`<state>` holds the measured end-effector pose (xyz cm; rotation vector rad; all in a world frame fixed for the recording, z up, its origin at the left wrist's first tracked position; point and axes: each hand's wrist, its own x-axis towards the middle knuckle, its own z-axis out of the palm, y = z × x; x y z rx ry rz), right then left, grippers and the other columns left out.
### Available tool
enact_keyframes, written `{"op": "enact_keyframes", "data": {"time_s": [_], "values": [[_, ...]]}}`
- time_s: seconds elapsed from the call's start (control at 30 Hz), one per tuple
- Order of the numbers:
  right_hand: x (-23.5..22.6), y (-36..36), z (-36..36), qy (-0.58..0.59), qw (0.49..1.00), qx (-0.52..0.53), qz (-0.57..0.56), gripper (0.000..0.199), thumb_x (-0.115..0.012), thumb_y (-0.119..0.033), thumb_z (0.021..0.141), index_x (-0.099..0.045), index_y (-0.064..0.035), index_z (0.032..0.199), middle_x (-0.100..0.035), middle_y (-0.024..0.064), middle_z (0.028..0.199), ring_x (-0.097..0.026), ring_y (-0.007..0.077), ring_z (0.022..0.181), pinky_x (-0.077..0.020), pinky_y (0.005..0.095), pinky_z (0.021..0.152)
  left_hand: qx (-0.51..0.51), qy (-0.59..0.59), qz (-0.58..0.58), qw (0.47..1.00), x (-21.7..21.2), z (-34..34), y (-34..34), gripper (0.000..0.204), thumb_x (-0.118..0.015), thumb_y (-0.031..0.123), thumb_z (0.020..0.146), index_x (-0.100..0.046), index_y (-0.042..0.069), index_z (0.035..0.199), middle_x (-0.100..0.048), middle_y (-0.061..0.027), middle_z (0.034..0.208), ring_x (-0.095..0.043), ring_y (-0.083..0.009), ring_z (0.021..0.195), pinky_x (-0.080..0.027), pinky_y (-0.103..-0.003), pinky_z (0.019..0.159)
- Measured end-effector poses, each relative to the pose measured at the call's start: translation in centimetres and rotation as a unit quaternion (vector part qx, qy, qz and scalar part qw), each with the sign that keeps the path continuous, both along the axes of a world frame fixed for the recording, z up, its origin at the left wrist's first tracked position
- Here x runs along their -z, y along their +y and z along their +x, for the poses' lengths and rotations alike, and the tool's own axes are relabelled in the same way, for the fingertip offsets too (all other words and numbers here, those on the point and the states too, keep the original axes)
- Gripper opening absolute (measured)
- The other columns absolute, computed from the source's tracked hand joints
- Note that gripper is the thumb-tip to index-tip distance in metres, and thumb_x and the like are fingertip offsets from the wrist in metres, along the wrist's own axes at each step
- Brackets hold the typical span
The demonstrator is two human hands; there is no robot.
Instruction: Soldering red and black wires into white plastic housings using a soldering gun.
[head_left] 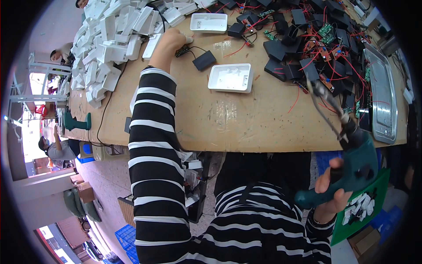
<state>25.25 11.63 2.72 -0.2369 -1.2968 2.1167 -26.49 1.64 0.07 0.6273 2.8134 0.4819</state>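
Note:
My left hand (pixel 175 40) reaches to the far part of the table, its fingers curled and partly hidden. Something white shows at its fingertips; I cannot tell what it grips. Just below it lies a green circuit board (pixel 181 51), wired to a black box (pixel 204 60). In my right hand (pixel 330 189), over the table's front edge, is a dark green pistol-shaped power tool (pixel 361 165), its dark nose pointing away from me. Two open white plastic housings, a nearer one (pixel 231 78) and a farther one (pixel 209 23), rest on the table.
White housings (pixel 116 37) are heaped at the far left; black boxes, boards and red wires (pixel 303 48) pile up at the right. A metal tray (pixel 384 97) lies at the right edge. Another green pistol-shaped tool (pixel 78 122) sits left. A green bin (pixel 381 187) stands low right.

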Motion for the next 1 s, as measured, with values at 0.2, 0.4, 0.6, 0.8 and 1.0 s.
{"op": "enact_keyframes", "data": {"time_s": [0.2,0.4,0.6,0.8,1.0], "values": [[-1.5,-0.8,-11.3,0.143,0.954,-0.145,-0.221,0.065,-0.052,-0.024,0.087,-0.016,0.0007,0.136,-0.022,0.0247,0.138,-0.045,0.0344,0.114,-0.0486,0.0365,0.082,-0.025,0.006,0.277,0.961,-0.6,5.2,-2.0,0.019,-0.063,0.013,0.077,-0.060,-0.004,0.085,-0.061,-0.0097,0.076,-0.056,-0.0146,0.066,-0.043,-0.026,0.056],[-0.5,-1.3,-18.6,0.099,0.954,-0.098,-0.266,0.048,-0.052,-0.017,0.086,-0.034,0.0049,0.124,-0.042,0.0215,0.120,-0.037,0.0414,0.119,-0.0326,0.0531,0.099,0.003,-0.051,0.567,0.822,-2.9,12.7,-4.3,0.017,-0.054,0.008,0.085,-0.052,-0.003,0.097,-0.060,-0.0112,0.087,-0.056,-0.0113,0.070,-0.044,-0.023,0.056],[0.6,-2.5,-16.2,0.070,0.960,-0.055,-0.265,0.053,-0.054,-0.015,0.085,-0.028,0.0024,0.129,-0.041,0.0233,0.122,-0.037,0.0407,0.119,-0.0307,0.0503,0.101,0.006,-0.117,0.660,0.742,-3.2,17.0,-6.7,0.015,-0.054,0.009,0.086,-0.050,0.001,0.099,-0.055,-0.0139,0.108,-0.052,-0.0085,0.067,-0.043,-0.020,0.062],[2.5,-3.2,-15.1,0.046,0.966,-0.052,-0.249,0.058,-0.053,-0.016,0.085,-0.024,0.0006,0.132,-0.033,0.0234,0.131,-0.031,0.0373,0.125,-0.0257,0.0447,0.105,-0.036,-0.138,0.681,0.718,-2.5,18.8,-7.1,0.011,-0.053,0.004,0.086,-0.050,0.001,0.096,-0.060,-0.0117,0.096,-0.059,-0.0168,0.075,-0.048,-0.026,0.070],[3.1,-3.8,-14.5,0.086,0.957,-0.065,-0.270,0.060,-0.052,-0.020,0.086,-0.022,0.0012,0.134,-0.028,0.0215,0.135,-0.023,0.0338,0.129,-0.0136,0.0432,0.110,0.065,-0.062,0.752,0.653,-4.9,19.4,-8.8,0.013,-0.051,0.001,0.086,-0.052,0.002,0.099,-0.056,-0.0085,0.084,-0.058,-0.0164,0.073,-0.048,-0.030,0.069]]}}
